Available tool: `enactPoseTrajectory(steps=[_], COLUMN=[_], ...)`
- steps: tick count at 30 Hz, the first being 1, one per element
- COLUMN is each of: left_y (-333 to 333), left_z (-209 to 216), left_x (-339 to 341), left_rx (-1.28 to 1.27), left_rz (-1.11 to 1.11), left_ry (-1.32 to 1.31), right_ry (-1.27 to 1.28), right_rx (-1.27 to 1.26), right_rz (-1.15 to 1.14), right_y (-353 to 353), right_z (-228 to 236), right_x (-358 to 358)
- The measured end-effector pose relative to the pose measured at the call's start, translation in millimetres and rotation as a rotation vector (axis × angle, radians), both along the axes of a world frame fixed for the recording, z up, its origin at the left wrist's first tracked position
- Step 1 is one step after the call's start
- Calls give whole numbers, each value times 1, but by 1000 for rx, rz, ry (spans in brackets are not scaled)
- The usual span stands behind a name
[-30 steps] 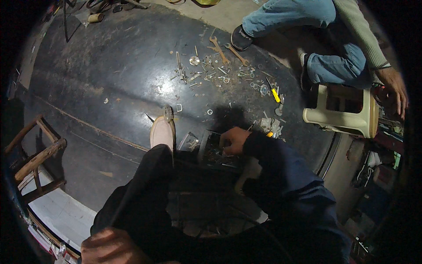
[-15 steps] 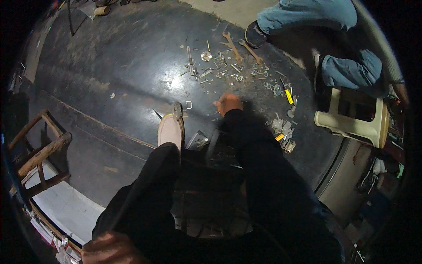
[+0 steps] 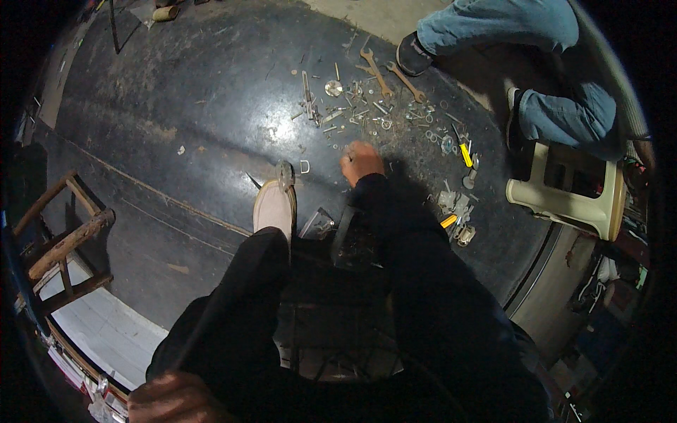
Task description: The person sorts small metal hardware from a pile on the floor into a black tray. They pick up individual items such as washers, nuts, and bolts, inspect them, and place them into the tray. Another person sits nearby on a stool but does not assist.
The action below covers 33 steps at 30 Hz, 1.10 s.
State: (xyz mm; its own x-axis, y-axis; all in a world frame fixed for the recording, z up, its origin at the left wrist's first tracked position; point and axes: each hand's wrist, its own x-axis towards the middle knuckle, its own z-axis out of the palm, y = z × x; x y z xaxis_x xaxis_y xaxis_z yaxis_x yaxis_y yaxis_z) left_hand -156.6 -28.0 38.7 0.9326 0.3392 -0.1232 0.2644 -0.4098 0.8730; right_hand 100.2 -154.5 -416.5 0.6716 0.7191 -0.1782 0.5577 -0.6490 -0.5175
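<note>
The right hand (image 3: 362, 163), mid-frame, has its fingers curled in, just below the metal parts (image 3: 381, 108) scattered upper centre on the floor (image 3: 190, 134). The left hand (image 3: 176, 398) is loosely curled, lower left. I cannot tell what either holds.

Counted: the worker's two hands (image 3: 363, 162), two yellow handles (image 3: 465, 155), one cream stool (image 3: 546, 200). Wrenches (image 3: 378, 73): at least two. Small metal parts (image 3: 381, 108): uncountably many.

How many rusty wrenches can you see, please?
2 visible: the left wrench and, beside it, the right wrench, both near the co-worker's farther shoe. Another may be partly hidden under the left one.
</note>
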Motion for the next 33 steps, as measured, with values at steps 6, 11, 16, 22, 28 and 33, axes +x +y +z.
enactPoseTrajectory(steps=[6,11,16,22,28,33], left_y=[0,-1,-4,-3,-1,-9], left_z=[10,12,11,11,12,16], left_x=[15,15,12,14,17,16], left_rx=[-52,2,6,-8,-38,53], left_rz=[-18,21,53,9,-26,3], left_ry=[106,138,138,119,86,122], right_ry=[-41,-119,-132,-135,49,489], right_rx=[-22,21,14,-40,47,-14], right_rz=[6,-11,-9,13,73,207], right_y=[19,21,20,21,-4,-43], right_z=[-6,-12,-12,-8,5,61], right_x=[3,1,2,0,16,36])
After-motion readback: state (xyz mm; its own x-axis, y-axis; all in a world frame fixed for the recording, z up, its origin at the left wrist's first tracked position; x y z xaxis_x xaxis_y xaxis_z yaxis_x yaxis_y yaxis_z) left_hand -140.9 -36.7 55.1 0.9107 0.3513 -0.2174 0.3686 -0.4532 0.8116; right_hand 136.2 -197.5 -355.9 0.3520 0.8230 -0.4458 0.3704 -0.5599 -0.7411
